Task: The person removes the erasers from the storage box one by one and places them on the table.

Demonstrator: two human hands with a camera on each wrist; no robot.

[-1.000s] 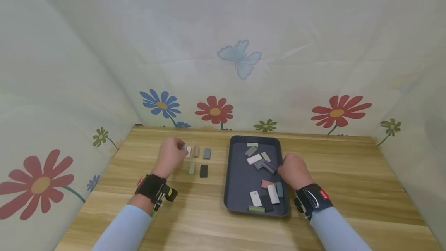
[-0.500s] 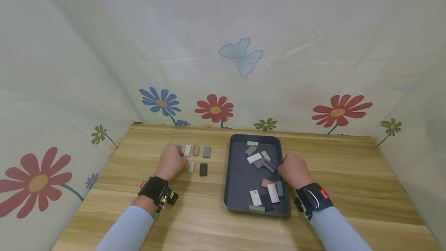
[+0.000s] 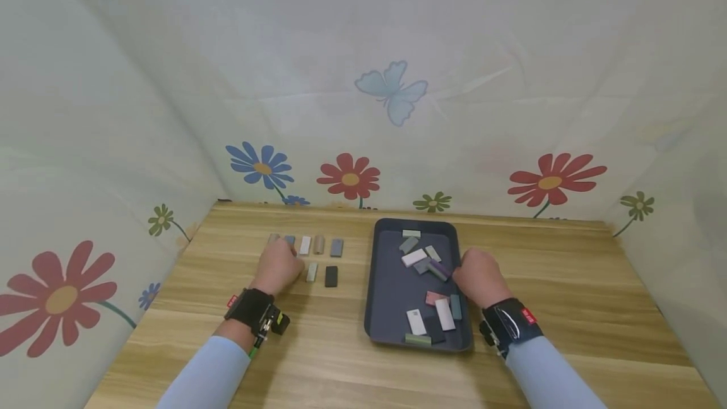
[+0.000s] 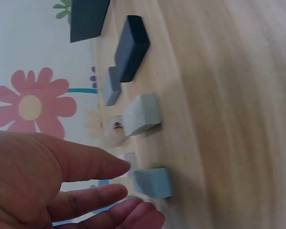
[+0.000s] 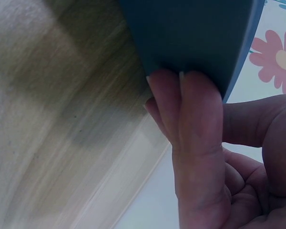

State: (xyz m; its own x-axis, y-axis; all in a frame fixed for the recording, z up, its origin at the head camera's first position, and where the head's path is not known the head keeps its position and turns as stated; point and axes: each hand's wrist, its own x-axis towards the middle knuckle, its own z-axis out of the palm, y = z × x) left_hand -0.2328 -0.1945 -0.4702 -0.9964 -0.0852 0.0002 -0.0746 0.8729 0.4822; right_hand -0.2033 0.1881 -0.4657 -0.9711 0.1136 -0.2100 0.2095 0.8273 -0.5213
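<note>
Tray work: Watching from afar, I judge the laying-out to be partway along; eight small rectangular blocks lie in two rows left of the dark tray (image 3: pixel 392 295), and the jumble inside it looks like what is left.
Far row, left of the tray: I count five: a tan block (image 3: pixel 274 237) partly hidden by the hand, a blue-grey block (image 3: pixel 290 240), a white block (image 3: pixel 305 245), a brown block (image 3: pixel 319 245) and, nearest the tray, a grey block (image 3: pixel 337 248).
Near row, left of the tray: I count three: a pale blue block (image 4: pixel 155 183), a pale green block (image 3: pixel 312 272) and a black block (image 3: pixel 331 276).
Inside the tray: I count about twelve, though overlaps may hide more: three white pieces (image 3: pixel 445 314), one pink (image 3: pixel 435 298), one teal (image 3: pixel 456 307), one purple (image 3: pixel 437 269), one dark (image 3: pixel 434 331), five in greens and greys (image 3: pixel 418 339).
Left hand (image 3: pixel 279 265): Left of the tray, thumb and fingers stand narrowly parted beside the pale blue block; I cannot tell whether they touch it.
Right hand (image 3: pixel 481 278): It pinches the tray's right wall.
</note>
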